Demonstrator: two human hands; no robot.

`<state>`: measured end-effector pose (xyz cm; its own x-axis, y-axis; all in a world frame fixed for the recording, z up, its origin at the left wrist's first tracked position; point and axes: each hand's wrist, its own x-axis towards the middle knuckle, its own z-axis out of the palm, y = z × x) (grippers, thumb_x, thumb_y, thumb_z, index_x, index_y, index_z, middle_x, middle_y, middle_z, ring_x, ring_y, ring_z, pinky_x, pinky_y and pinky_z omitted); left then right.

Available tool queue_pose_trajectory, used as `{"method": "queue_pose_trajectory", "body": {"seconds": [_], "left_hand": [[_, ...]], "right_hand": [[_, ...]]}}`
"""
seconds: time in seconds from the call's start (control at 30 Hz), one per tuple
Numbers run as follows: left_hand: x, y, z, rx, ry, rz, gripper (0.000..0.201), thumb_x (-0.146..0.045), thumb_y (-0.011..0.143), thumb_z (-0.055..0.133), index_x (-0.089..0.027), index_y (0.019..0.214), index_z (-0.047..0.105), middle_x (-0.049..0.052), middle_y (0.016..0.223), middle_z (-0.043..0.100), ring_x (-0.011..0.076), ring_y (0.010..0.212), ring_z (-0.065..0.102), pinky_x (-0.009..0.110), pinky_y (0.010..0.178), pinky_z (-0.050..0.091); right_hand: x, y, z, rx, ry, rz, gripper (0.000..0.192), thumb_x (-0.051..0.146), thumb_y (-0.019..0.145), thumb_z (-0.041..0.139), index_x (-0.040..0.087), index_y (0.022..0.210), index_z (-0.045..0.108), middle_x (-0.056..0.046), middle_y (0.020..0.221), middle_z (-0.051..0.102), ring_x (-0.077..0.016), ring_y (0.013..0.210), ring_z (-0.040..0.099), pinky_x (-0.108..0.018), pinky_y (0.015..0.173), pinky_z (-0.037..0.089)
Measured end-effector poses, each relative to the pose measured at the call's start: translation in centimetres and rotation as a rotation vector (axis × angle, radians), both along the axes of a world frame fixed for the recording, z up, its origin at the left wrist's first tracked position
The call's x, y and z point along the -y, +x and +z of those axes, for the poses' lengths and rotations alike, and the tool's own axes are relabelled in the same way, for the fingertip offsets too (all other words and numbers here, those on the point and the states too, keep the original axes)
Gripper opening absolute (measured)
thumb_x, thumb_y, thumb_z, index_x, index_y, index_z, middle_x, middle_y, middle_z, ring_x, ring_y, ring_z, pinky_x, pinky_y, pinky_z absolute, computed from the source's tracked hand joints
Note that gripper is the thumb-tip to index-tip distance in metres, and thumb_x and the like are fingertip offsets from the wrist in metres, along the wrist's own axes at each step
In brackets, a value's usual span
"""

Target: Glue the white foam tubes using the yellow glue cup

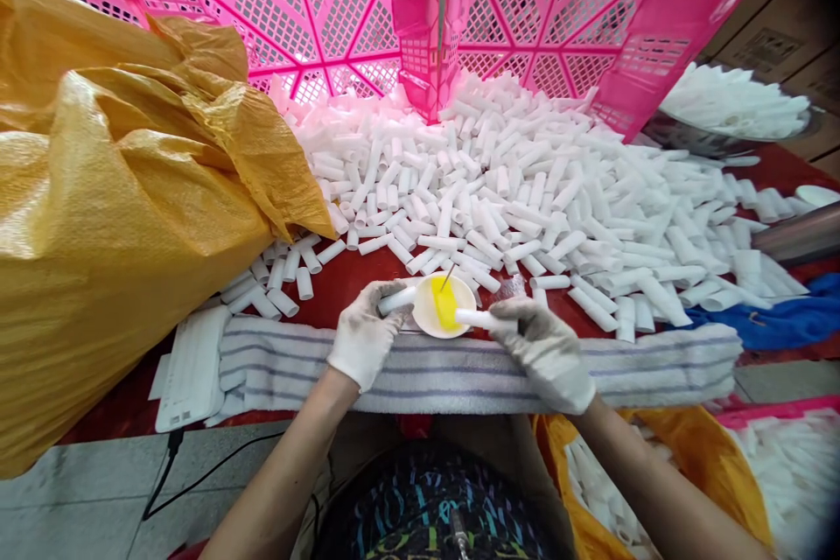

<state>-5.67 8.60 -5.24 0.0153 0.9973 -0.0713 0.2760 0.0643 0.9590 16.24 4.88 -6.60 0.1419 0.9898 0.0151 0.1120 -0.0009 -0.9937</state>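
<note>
Gripping one white tube each, the gloved left hand [364, 339] and right hand [544, 350] pinch them over the small dish [430, 311] of yellow paste, fingers closed. Behind the dish spreads the heap of white tubes [525, 184]; left of it bulges a yellow sack [111, 210]; under it lies a striped towel [459, 367].

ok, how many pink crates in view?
2. One pink crate stands tipped at the back left, behind the tube pile; the other pink crate is at the back right, touching it. More may sit out of frame.
</note>
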Motion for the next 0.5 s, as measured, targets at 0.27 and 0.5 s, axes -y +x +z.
{"method": "queue_pose_trajectory", "body": {"seconds": [0.27, 0.5], "left_hand": [[2.2, 2.5, 1.6, 0.184, -0.289, -0.322, 0.037, -0.037, 0.074, 0.067, -0.016, 0.105, 0.062, 0.004, 0.091, 0.068, 0.0149, 0.078, 0.063, 0.025, 0.074, 0.05], [3.3, 4.4, 2.0, 0.037, -0.366, -0.448, 0.047, -0.057, 0.085, 0.042, -0.016, 0.067, 0.056, -0.002, 0.05, 0.044, 0.0086, 0.044, 0.037, 0.022, 0.043, 0.03]], "right_hand": [[-0.1, 0.9, 1.1, -0.163, -0.305, 0.031, 0.046, 0.056, 0.071, 0.064, 0.015, 0.088, 0.057, 0.004, 0.052, 0.046, -0.0058, 0.04, 0.036, -0.019, 0.036, 0.027], [3.2, 2.2, 2.5, 0.432, 0.161, 0.089, 0.027, 0.044, 0.08, 0.059, 0.02, 0.068, 0.059, -0.003, 0.062, 0.058, -0.0134, 0.055, 0.054, -0.026, 0.053, 0.045]]}}
